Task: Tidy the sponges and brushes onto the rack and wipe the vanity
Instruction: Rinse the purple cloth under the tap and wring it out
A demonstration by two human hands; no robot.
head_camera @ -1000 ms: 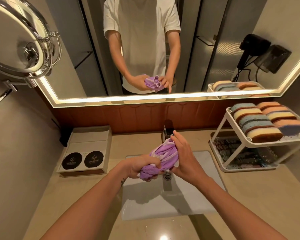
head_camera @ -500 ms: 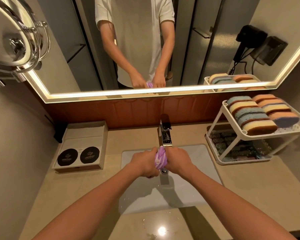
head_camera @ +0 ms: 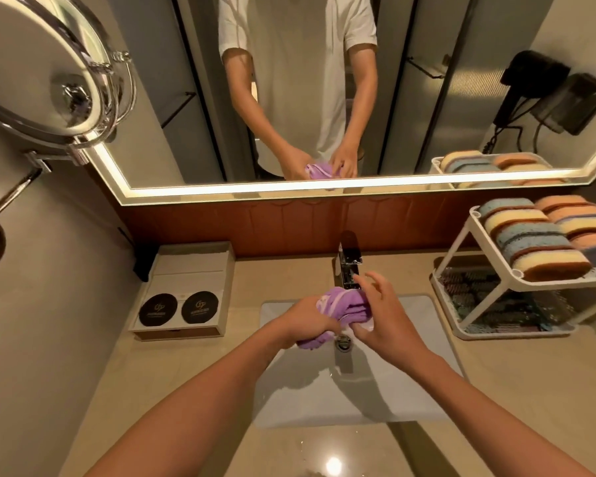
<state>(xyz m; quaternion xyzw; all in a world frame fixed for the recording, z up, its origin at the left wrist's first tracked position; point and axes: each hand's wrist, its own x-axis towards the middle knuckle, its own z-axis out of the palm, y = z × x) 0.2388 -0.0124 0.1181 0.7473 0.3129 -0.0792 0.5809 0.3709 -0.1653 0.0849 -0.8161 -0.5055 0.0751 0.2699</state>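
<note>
A bunched purple cloth hangs over the white sink, just in front of the chrome tap. My left hand grips its left end with curled fingers. My right hand holds the cloth's right end from below, its upper fingers spread and lifted. At the right a white two-tier rack carries several layered sponges on its top shelf and several brushes on the lower one. The beige vanity top surrounds the sink.
A white box with two black round discs sits left of the sink. A round chrome mirror juts from the left wall. The wall mirror reflects a person and a black hair dryer. Water drops lie on the counter's front edge.
Both hands squeezed the cloth tight half a second ago. Now my right hand has loosened, its fingers spread, and the cloth bulges out again.
</note>
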